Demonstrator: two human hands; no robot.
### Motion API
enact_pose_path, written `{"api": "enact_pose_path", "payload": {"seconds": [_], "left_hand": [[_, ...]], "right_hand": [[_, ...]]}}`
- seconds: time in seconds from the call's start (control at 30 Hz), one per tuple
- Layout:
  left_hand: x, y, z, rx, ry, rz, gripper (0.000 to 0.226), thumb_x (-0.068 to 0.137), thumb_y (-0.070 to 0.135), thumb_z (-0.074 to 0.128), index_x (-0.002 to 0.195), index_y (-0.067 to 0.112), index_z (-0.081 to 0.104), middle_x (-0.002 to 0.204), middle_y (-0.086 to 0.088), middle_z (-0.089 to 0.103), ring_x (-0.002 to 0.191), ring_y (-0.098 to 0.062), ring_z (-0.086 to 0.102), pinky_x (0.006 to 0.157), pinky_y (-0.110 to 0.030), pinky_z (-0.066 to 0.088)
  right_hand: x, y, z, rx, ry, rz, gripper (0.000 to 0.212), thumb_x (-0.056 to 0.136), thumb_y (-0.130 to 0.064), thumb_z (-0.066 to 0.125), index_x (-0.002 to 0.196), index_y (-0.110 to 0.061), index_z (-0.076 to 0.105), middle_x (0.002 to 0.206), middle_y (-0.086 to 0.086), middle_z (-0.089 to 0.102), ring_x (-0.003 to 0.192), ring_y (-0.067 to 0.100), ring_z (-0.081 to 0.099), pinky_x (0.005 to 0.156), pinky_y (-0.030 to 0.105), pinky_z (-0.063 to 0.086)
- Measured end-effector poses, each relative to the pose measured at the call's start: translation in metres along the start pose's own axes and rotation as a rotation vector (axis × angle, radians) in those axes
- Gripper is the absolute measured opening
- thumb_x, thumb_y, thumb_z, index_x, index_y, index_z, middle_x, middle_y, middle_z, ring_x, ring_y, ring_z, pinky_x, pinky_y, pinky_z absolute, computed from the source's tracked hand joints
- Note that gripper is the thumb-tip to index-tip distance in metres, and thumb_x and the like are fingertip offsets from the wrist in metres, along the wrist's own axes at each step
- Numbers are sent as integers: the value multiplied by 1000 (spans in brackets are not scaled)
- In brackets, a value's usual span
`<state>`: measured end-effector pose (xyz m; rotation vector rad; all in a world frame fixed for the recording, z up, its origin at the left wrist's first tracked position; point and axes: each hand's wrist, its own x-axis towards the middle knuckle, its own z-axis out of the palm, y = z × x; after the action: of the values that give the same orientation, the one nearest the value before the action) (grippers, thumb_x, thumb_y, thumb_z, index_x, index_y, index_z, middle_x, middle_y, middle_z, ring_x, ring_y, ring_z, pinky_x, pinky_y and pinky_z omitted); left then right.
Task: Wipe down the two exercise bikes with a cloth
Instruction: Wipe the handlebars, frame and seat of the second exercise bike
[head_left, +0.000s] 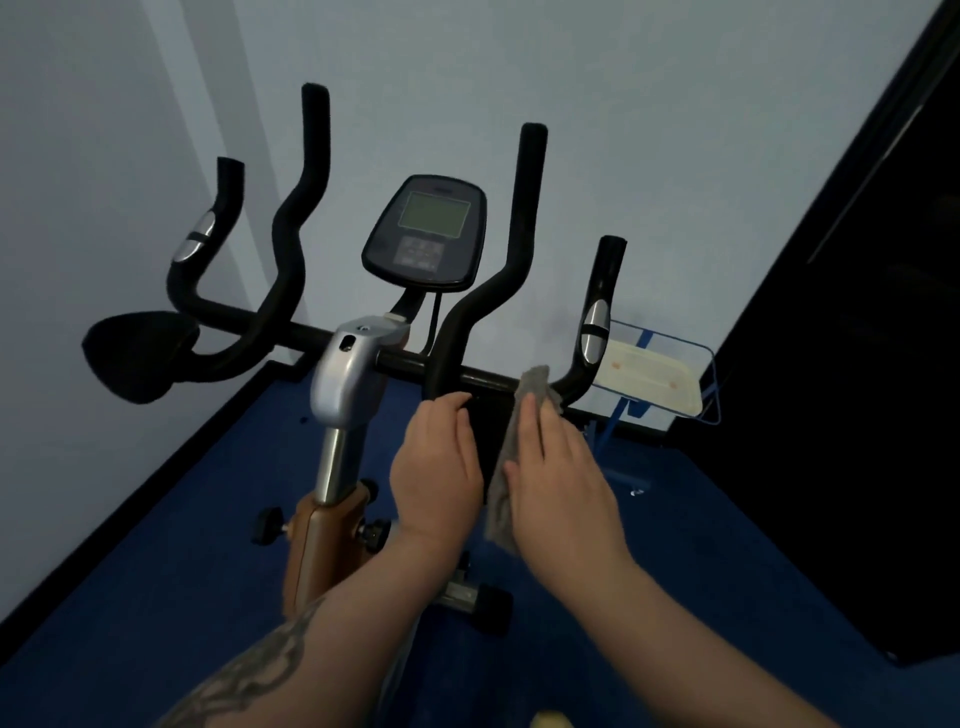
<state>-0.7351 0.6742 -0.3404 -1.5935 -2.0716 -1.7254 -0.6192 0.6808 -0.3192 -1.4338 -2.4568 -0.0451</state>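
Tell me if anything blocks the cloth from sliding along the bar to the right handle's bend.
Nothing visible does. The grey cloth, under the right hand, already lies on the crossbar beside the right handle; that stretch of bar is bare. The left hand sits on the other side.
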Motion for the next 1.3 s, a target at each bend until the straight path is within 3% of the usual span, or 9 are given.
{"api": "enact_pose_path", "payload": {"seconds": [0.13, 0.3, 0.47, 0.67, 0.87, 0.97, 1.13, 1.2, 1.3], "left_hand": [[-1, 0, 1, 16, 10, -18, 39, 98, 29, 33, 111, 7, 62, 94, -6, 64, 81, -21, 62, 60, -40, 51], [-1, 0, 1, 29, 21, 2, 38, 98, 27, 33, 109, 7, 63, 90, -5, 63, 77, -19, 61, 58, -42, 52], [-1, -2, 6, 41, 57, 7, 37, 98, 24, 34, 107, 4, 64, 89, -7, 64, 77, -21, 62, 57, -41, 52], [-1, 0, 4, 73, 42, -23, 39, 98, 27, 32, 108, 6, 64, 91, -6, 63, 77, -21, 62, 59, -43, 52], [-2, 1, 3, 89, 49, -27, 39, 97, 28, 33, 109, 7, 64, 89, -6, 63, 71, -22, 61, 57, -46, 51], [-4, 0, 5, 99, 54, -52, 39, 98, 29, 31, 109, 10, 63, 89, -4, 61, 71, -21, 60, 57, -46, 50], [-5, 10, 1, -14, -3, -183, 24, 102, 30, 34, 111, 26, 56, 96, 6, 56, 87, -8, 56, 72, -41, 51], [-12, 19, -8, -120, -82, -266, 22, 99, 39, 37, 116, 43, 50, 105, 12, 51, 101, -3, 50, 83, -29, 46], [-36, 31, -34, -183, -179, -265, 45, 86, 63, 43, 130, 56, 42, 130, 22, 40, 124, 4, 34, 94, -7, 29]], "right_hand": [[40, -5, -4, 120, -33, 62, 60, 105, -32, 27, 154, -7, 2, 153, 8, 26, 131, 20, 31, 101, 31, 36], [6, 3, 0, 83, -4, -6, 62, 103, -32, 32, 155, -10, 5, 152, 6, 27, 124, 19, 36, 102, 29, 37], [33, 7, 3, 125, -17, -31, 54, 104, -27, 33, 153, -12, 16, 137, 5, 41, 114, 18, 42, 89, 29, 39], [43, 11, -5, 382, -83, -49, 35, 104, -24, 31, 138, -22, 40, 124, -1, 50, 109, 13, 48, 88, 29, 41], [69, 20, -11, 296, -275, -59, 21, 105, -34, 28, 103, -21, 44, 88, -6, 52, 68, 9, 47, 56, 30, 32], [78, 17, -12, 437, -248, -64, 25, 105, -34, 29, 102, -21, 50, 83, -9, 53, 74, 11, 52, 61, 30, 37], [39, 22, -7, 764, -101, 92, 25, 104, -33, 31, 116, -29, 53, 104, -13, 56, 92, 2, 54, 76, 23, 46], [20, 28, -8, 840, -108, 127, 29, 104, -38, 30, 127, -36, 46, 112, -15, 53, 99, -1, 53, 81, 21, 47], [0, 34, -15, 972, -116, 195, 27, 102, -40, 34, 127, -40, 46, 113, -16, 55, 103, -1, 55, 85, 21, 48]]}}
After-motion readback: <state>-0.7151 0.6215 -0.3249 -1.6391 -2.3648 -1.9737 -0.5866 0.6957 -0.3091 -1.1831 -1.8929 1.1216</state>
